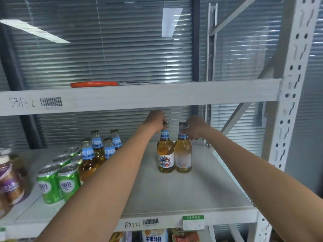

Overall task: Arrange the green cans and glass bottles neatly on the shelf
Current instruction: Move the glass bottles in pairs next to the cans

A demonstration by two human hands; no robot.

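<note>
Two bare arms reach into a white metal shelf; the left hand closes around the cap and neck of one glass bottle, while the right hand pinches the neck of a second bottle touching it on the right; both bottles stand upright on the board, toward the back, right of centre. To the left, well apart from the pair, four more bottles with blue neck labels stand in a cluster; just beside them, nearer the front edge, green cans sit in rows, the two foremost showing white lettering. At the far left edge stand jars with purple labels; on the board above lies a tool with an orange handle.
</note>
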